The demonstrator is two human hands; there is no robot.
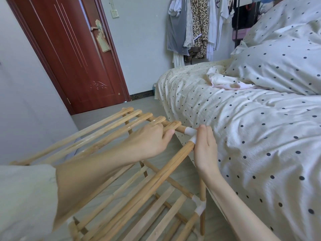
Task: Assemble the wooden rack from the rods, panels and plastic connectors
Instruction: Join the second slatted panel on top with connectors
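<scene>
A: Where does the wooden rack (107,180) stand right now?

B: On the floor (107,119) beside the bed (243,136), filling the frame from about 6 to 9 o'clock. It looks mostly built: a lower slatted panel (156,206) sits in the frame, with a white connector (199,205) joining rods at the 5 o'clock corner.

A: And the top?

B: The upper slatted panel (104,131) lies across the top, running toward 10 o'clock. At the centre of the view a top corner connector (191,134) links the far cross rod to the long side rod (156,178).

A: What are the hands doing?

B: The left hand (149,140) has its fingers curled over the end slat and the cross rod, gripping there. The right hand (205,148) lies against that corner connector, thumb and fingertips closing on it; I judge it is pressing the joint home.

A: What is left?

B: Seating this corner, as I read it. The near-left corners are cut off or hidden by the sleeve (26,197), so I cannot say whether those joints are done.
</scene>
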